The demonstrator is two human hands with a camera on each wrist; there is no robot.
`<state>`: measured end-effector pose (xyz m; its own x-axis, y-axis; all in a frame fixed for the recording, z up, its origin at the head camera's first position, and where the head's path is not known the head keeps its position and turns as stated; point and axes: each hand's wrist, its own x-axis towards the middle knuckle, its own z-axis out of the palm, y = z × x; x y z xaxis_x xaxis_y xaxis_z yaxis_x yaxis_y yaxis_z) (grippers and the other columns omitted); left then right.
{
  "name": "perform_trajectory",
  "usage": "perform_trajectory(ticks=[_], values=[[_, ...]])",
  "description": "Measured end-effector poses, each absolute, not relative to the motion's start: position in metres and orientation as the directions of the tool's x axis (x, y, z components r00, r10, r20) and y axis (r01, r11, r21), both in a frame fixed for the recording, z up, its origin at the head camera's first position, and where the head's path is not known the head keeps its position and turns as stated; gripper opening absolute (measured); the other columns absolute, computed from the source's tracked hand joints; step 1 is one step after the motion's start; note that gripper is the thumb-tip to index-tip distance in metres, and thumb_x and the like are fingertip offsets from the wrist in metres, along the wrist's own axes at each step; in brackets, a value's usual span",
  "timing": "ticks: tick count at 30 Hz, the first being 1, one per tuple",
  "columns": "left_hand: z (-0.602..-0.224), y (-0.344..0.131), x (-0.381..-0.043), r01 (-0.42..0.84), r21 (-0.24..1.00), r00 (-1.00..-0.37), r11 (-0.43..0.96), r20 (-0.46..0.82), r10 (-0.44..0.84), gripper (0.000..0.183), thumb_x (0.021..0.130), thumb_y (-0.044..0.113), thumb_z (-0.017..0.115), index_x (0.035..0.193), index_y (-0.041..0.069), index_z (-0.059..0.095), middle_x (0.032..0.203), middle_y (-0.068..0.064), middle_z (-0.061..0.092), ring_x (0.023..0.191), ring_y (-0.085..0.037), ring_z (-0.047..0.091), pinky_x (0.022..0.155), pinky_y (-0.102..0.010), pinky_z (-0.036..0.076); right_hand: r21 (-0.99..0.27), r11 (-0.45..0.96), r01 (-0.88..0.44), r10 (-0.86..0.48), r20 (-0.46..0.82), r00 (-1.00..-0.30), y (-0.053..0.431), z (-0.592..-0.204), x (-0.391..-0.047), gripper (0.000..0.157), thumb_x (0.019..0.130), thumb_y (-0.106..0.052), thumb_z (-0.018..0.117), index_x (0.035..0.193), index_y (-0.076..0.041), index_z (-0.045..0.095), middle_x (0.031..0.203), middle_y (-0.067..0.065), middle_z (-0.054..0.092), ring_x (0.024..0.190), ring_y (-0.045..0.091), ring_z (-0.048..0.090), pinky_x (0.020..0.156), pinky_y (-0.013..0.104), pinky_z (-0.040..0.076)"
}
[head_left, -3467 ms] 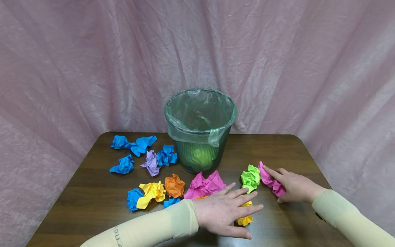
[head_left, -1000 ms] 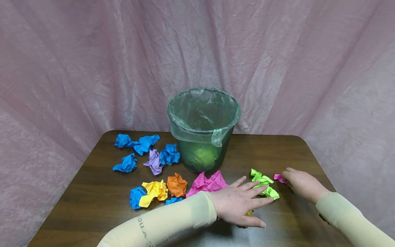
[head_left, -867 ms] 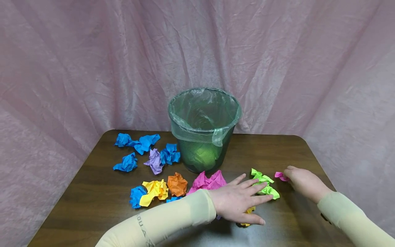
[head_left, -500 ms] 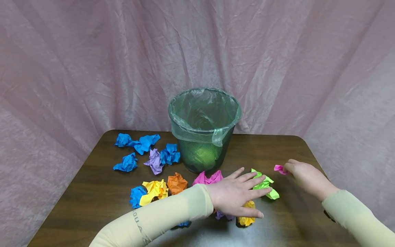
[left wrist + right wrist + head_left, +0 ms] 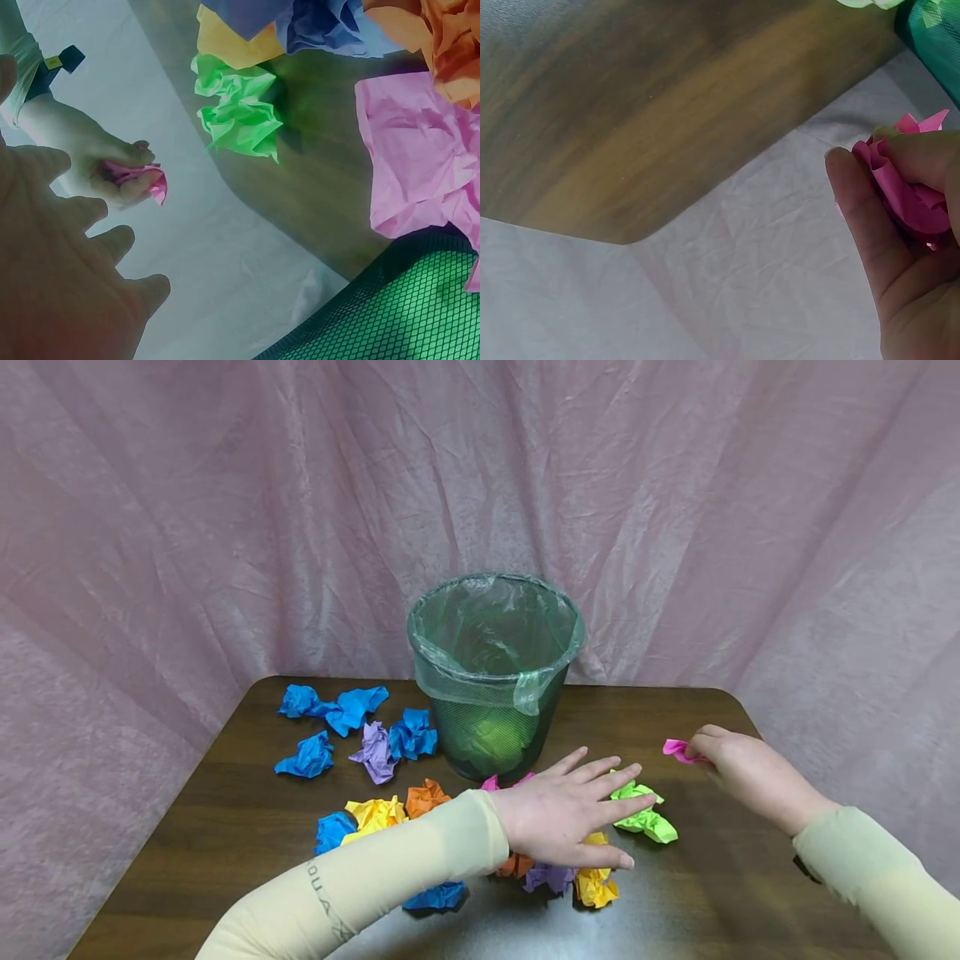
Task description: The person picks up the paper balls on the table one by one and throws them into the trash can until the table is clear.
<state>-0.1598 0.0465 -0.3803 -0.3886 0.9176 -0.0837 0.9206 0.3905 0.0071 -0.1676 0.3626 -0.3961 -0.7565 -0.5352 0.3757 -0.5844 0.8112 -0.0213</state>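
Note:
My right hand [image 5: 750,772] grips a crumpled pink paper [image 5: 907,199] between thumb and curled fingers, raised at the right side of the table. Only one end of that paper sticks out past the fingertips in the head view. My left hand [image 5: 566,810] hovers palm down with fingers spread, holding nothing. It overlaps a larger crumpled pink paper [image 5: 420,150], mostly hidden behind it in the head view. A crumpled green paper [image 5: 648,822] lies just right of its fingertips. Yellow [image 5: 596,887] and purple [image 5: 551,878] crumpled papers lie below it.
A mesh wastebasket [image 5: 427,693] with a clear liner stands at the back middle, green paper showing inside. Several blue paper balls [image 5: 306,756] and a purple one [image 5: 373,754] lie left of it. Yellow [image 5: 375,818] and orange [image 5: 427,797] paper balls are nearer. A pink curtain [image 5: 337,527] hangs behind.
My right hand has taken hold of the pink paper and lifted it up and away from the green one. The green paper has shifted right and lies differently. My left hand has risen slightly, fingers still spread.

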Motion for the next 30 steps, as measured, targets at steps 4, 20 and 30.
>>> perform_trajectory(ticks=[4, 20, 30], values=[[-0.378, 0.045, -0.159, 0.926, -0.006, -0.377, 0.378, -0.070, 0.923, 0.078, 0.097, 0.078, 0.020, 0.163, 0.042, -0.001, 0.170, 0.009, -0.010, 0.156, -0.015, -0.005, 0.124, -0.047, -0.003, -0.024, 0.817, -0.576, -0.525, 0.383, -0.760, 0.362, -0.391, -0.168, 0.029, 0.073, 0.003, 0.087, 0.086, -0.016, 0.070, 0.088, -0.010, 0.061, 0.075, 0.008, 0.063, 0.065, 0.031, 0.057], [-0.355, 0.030, -0.169, 0.926, -0.027, -0.377, 0.376, -0.030, 0.926, 0.076, 0.100, 0.074, 0.018, 0.165, 0.037, 0.003, 0.171, 0.004, -0.007, 0.156, -0.018, -0.007, 0.124, -0.047, -0.004, 0.017, 0.806, -0.592, -0.540, 0.432, -0.722, 0.358, -0.366, -0.176, 0.031, 0.070, 0.006, 0.088, 0.088, -0.012, 0.070, 0.090, -0.004, 0.063, 0.076, 0.014, 0.065, 0.066, 0.038, 0.057], [-0.340, 0.028, -0.171, 0.931, -0.055, -0.362, 0.362, -0.003, 0.932, 0.077, 0.100, 0.074, 0.019, 0.165, 0.036, 0.002, 0.170, 0.004, -0.011, 0.157, -0.020, -0.005, 0.124, -0.047, -0.005, 0.006, 0.823, -0.569, -0.510, 0.449, -0.733, 0.353, -0.344, -0.176, 0.033, 0.073, 0.013, 0.081, 0.096, -0.008, 0.071, 0.097, 0.002, 0.069, 0.081, 0.019, 0.068, 0.069, 0.044, 0.057]])
